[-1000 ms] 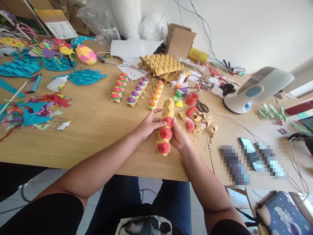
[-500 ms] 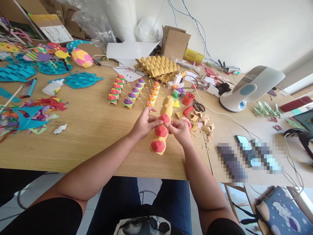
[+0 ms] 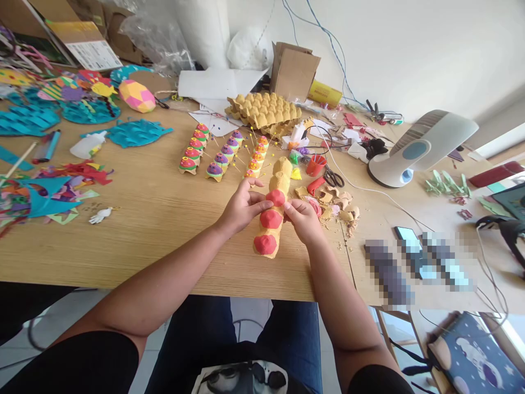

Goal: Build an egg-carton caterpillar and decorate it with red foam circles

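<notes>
Between my two hands is a strip of egg carton (image 3: 281, 178), yellowish, with a row of humps running away from me. Red clay (image 3: 270, 220) caps the three nearest humps; the far ones are bare. My left hand (image 3: 245, 207) grips the strip's left side, thumb at the edge of the third red cap. From the right, my right hand (image 3: 302, 218) pinches the strip's edge beside that same cap. Its other fingers are partly hidden behind the strip. Beyond stand three finished-looking strips: a red one (image 3: 193, 149), a purple one (image 3: 225, 156) and an orange one (image 3: 256, 157), with ball-headed pins.
Carton scraps (image 3: 328, 202), a lump of red clay (image 3: 315, 185), scissors (image 3: 334, 177) and small clay bags lie right of the strip. Egg trays (image 3: 264, 111) are stacked behind. A white fan (image 3: 422, 148) stands at right, phones (image 3: 414, 251) nearer. Paper scraps (image 3: 53, 191) cover the left.
My right thumb has moved off the third red cap toward the right edge of the strip. My left hand stays nearly where it was.
</notes>
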`<action>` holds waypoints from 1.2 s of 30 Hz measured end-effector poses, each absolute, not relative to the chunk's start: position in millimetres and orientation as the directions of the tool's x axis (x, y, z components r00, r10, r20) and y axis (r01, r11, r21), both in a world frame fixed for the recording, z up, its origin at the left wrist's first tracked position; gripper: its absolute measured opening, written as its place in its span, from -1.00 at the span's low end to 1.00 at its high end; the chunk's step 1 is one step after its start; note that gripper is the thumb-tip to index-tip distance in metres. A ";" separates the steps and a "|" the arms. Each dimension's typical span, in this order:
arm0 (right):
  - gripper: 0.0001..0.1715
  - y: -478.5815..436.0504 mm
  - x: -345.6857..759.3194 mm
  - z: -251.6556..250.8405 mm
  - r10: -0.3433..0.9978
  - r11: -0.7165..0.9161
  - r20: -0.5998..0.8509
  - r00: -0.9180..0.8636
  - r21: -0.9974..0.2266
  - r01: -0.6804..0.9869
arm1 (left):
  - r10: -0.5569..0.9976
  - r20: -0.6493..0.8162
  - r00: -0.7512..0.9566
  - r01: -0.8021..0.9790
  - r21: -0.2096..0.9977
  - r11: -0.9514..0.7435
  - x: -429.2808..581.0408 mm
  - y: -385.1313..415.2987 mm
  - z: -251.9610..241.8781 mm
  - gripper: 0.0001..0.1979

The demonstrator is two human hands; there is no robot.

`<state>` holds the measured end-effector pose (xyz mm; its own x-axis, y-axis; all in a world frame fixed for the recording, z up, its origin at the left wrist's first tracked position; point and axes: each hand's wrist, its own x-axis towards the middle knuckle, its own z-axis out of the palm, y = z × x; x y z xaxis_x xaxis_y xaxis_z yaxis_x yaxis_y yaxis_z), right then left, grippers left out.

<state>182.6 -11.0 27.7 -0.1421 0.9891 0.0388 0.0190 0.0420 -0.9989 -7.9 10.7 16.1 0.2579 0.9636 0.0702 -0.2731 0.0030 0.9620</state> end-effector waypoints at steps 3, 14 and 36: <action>-0.40 -9.7 180.4 23.8 0.993 0.022 0.026 -0.111 -0.999 -0.036 | 0.959 0.103 0.262 -0.225 0.973 -0.043 -10.2 12.5 15.1 -0.36; -0.37 -10.6 180.4 26.8 0.974 0.188 0.162 -0.156 -0.968 0.166 | 0.944 0.134 0.303 -0.081 0.990 -0.115 -20.0 16.2 19.4 -0.37; -0.41 -5.0 178.2 6.5 0.993 -0.037 -0.014 -0.114 -0.979 -0.200 | 0.946 0.112 0.304 -0.389 0.921 0.016 -10.0 10.9 22.9 -0.48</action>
<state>178.2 -5.0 6.5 -0.1144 0.9933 -0.0141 -0.1996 -0.0369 -0.9792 -10.0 10.9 22.9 0.3038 0.9461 0.1120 -0.3889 0.0158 0.9212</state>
